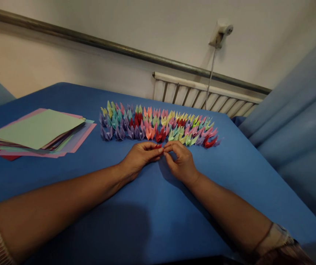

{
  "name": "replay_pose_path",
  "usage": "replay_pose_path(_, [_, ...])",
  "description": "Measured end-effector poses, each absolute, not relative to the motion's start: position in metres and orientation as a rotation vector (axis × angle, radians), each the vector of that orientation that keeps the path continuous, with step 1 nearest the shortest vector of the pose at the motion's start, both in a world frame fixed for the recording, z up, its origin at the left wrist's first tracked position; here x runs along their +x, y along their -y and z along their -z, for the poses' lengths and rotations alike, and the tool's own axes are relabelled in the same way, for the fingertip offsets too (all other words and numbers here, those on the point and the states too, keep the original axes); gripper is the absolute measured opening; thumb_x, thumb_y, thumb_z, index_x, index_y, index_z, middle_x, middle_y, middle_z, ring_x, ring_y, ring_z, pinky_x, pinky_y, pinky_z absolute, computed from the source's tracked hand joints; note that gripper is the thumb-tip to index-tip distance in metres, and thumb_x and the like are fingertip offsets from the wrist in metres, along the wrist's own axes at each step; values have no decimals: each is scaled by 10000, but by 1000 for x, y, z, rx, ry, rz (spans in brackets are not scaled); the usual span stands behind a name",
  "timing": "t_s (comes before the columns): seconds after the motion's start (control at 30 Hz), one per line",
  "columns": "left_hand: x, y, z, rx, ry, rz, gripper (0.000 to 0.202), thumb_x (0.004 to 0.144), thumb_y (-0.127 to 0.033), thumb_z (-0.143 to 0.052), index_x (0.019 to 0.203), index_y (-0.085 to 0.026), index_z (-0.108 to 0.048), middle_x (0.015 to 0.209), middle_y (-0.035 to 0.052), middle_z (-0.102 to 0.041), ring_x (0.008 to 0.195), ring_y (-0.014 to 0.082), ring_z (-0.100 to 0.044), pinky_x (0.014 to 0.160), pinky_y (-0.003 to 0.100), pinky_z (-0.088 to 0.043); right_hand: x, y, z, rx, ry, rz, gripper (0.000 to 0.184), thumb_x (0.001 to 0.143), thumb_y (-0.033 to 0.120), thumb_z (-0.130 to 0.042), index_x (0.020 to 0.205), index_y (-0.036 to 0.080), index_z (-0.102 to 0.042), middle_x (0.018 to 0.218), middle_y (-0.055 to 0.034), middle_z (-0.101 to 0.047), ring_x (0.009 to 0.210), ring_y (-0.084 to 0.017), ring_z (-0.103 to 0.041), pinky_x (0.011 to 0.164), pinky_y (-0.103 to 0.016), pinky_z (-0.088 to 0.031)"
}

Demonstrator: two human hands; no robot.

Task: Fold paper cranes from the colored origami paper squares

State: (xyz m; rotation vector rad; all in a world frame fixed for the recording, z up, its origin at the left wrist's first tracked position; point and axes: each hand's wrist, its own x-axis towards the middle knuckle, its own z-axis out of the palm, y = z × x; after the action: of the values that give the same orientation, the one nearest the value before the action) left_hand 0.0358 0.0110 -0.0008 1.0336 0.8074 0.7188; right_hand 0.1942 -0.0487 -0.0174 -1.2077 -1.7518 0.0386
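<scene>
A small red piece of folded paper (158, 146) is held low over the blue table, mostly covered by fingers. My left hand (139, 157) pinches it between thumb and fingers. The thumb and fingers of my right hand (182, 162) are pressed together at the paper's right end, meeting the left fingertips. Just beyond my hands stand rows of folded paper cranes (161, 134) in purple, red, pink, yellow, green and turquoise, their wings and points upward. The exact shape of the red piece is hidden.
A loose stack of coloured paper sheets (39, 129), pale green on top, lies at the left of the blue-covered table (113, 228). Behind are a wall rail (105, 45), a white radiator (202, 94) and a wall socket with a cable (219, 36). A blue curtain (298, 110) hangs right.
</scene>
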Motion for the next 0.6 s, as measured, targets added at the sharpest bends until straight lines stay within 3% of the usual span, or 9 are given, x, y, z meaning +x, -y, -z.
replay_pose_path(0.6, [36,-12,0,1036,-797,-703,281,608,-302,-872,785,-147,-718,787,-2,-675,741,91,-627,761,222,-505,193,50,15,-1231,1789,41,127,867,120,-515,911,216,-586,958,-76,-667,951,-210,-631,839,-385,-495])
